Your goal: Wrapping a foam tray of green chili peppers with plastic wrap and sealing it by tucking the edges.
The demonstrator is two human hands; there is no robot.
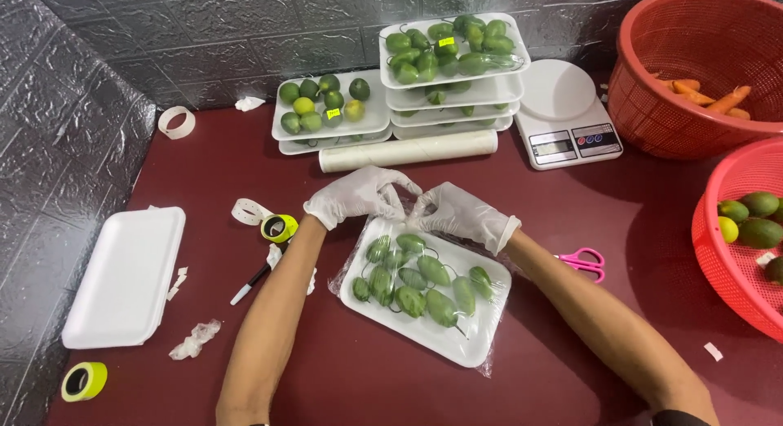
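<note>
A white foam tray [457, 344] of several small green pointed fruits [412, 275] lies on the dark red table in front of me, wrapped in clear film [345, 267]. Both my hands wear white gloves. My left hand [359, 195] and my right hand [461, 214] meet at the tray's far edge, fingertips pinching the film there.
An empty foam tray [122, 275] lies at the left, with a yellow tape roll [279, 227], a pen [251, 283] and another tape roll [84, 380]. Stacked filled trays [453, 67], a film roll [408, 151] and a scale [563, 108] stand behind. Pink scissors [583, 260] and two red baskets [693, 67] are right.
</note>
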